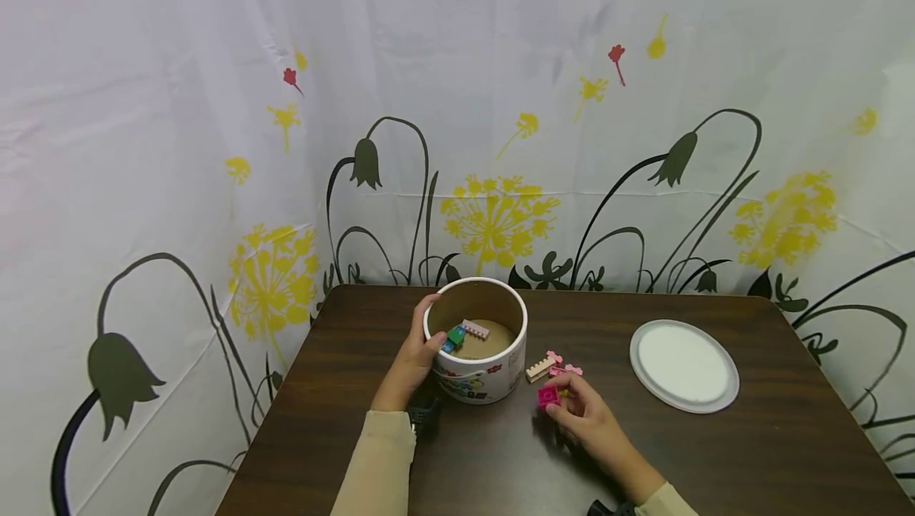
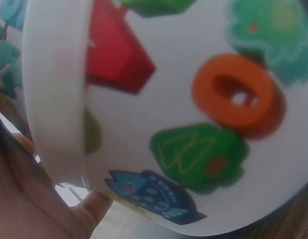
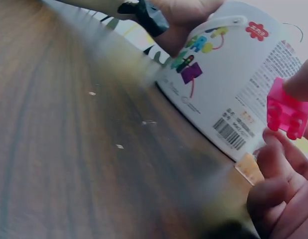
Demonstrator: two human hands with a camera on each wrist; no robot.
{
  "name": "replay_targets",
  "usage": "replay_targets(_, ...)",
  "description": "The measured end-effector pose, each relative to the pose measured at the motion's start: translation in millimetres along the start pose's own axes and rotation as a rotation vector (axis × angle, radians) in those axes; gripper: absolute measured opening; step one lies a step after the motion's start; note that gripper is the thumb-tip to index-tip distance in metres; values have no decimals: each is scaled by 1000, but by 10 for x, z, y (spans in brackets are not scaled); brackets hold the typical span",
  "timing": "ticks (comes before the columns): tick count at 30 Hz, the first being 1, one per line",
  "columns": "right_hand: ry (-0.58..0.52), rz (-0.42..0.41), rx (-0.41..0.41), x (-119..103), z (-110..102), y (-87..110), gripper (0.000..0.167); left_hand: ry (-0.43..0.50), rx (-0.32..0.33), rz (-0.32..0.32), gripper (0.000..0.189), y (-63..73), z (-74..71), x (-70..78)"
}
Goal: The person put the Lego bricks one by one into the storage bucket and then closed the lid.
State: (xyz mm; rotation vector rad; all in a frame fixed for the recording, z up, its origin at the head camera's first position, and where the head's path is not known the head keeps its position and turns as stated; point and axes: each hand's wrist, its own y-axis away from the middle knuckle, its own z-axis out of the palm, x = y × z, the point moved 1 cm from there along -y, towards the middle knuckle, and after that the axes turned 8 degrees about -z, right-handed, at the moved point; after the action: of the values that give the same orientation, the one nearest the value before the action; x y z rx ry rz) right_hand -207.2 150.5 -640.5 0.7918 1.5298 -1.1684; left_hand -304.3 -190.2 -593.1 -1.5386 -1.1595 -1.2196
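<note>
A white printed bucket (image 1: 477, 373) stands on the table, and my left hand (image 1: 415, 356) grips its rim, thumb over the edge. Inside it lie a green-and-blue brick piece (image 1: 454, 338) and a pale pink brick (image 1: 475, 329). Between thumb and fingers, my right hand (image 1: 586, 421) pinches a bright pink toy brick (image 3: 287, 109), its studs facing down in the right wrist view. Just beyond that hand are a beige brick (image 1: 540, 369) and pink flower-shaped pieces (image 1: 567, 371). Something small and yellow beside the right fingers is mostly hidden.
A round white lid (image 1: 685, 367) lies on the dark wooden table (image 1: 786, 437), to the right of the bucket. Behind the table's far edge hangs a white curtain (image 1: 486, 48) with a flower print. Small pale flecks dot the tabletop in the right wrist view.
</note>
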Motion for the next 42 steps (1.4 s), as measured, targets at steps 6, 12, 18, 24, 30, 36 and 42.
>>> replay_targets(6,-1,35,71,-170,-93,-106,42,3,-2,-6,81,-19,19,3)
replay_targets(12,23,43,189,-493,-82,-350,50,-5,-4,-5,81,-34,24,-4)
replay_targets(18,-101,2,294,-839,69,-704,36,-23,7,-7,83,-19,22,-13)
replay_targets(24,-275,-12,221,-1100,200,-1205,40,-5,-1,8,82,-47,37,-12)
replay_targets(30,-542,-19,92,-1257,422,-1780,23,-19,-2,9,84,-23,24,-35)
replay_targets(36,-505,182,-64,-968,651,-2189,39,-38,18,24,82,-14,-10,-25)
replay_targets(42,-66,336,-87,-731,786,-2206,33,-26,-16,11,79,11,-8,-14)
